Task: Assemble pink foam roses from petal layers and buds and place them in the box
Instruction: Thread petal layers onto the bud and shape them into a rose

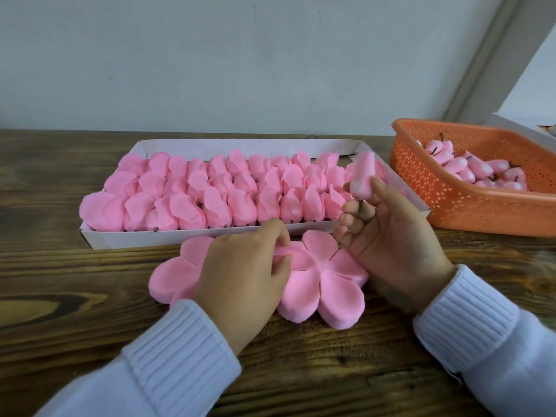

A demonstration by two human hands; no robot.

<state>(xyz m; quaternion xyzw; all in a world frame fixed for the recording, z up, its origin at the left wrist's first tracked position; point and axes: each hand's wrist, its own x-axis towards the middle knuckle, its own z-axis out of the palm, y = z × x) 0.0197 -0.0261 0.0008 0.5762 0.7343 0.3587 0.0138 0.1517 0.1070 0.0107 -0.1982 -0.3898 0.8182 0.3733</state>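
Two stacks of flat pink foam petal layers lie side by side on the wooden table, the right stack in full view and the left stack partly under my left hand. My left hand pinches the top petal layer where the stacks meet. My right hand holds a pink foam bud upright by its dark stem. Behind them, the white box holds several rows of finished pink roses.
An orange perforated basket with several pink buds stands at the right, close to the box's right end. A white box edge shows behind it. A grey wall rises behind the table.
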